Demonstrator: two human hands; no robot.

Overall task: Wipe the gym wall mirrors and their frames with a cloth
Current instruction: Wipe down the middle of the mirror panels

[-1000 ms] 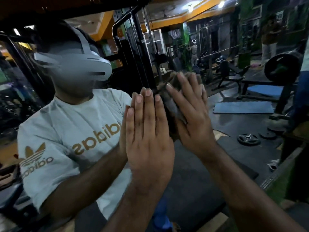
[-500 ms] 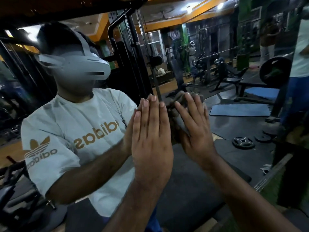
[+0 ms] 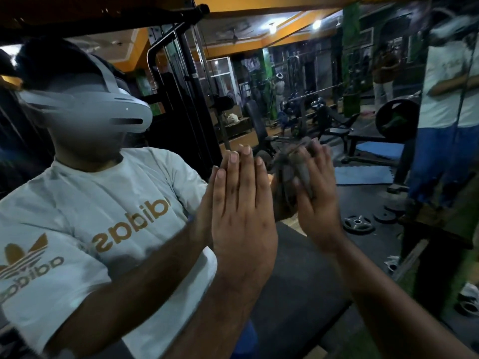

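Wall mirror (image 3: 311, 255): fills nearly the whole frame. It reflects the gym room, with a cable machine at upper centre, benches and weight plates at right, and a blue floor mat at centre right. No frame edge can be picked out with certainty; a dark strip with a green edge runs down the lower right, but whether it belongs to the frame cannot be told.

Reflected person: left half of the frame, white printed T-shirt, headset worn.

Left hand (image 3: 241, 216): centre of the frame, flat, fingers straight and together, palm pressed to the glass. Grip released, holding nothing; it looks to serve as a brace.

Right hand (image 3: 315, 200): just right of the left hand, fingers spread, pressing the cloth against the glass. Grip flat rather than clenched.

Cloth (image 3: 290, 174): dark grey-brown, bunched between the right palm and the mirror, at centre frame, showing between the fingers and doubled by its reflection.

Progress, by judgement: wiping is under way on the middle of this pane. The glass gives no clear line between cleaned and uncleaned areas. The frames, and any other mirrors, appear untouched.
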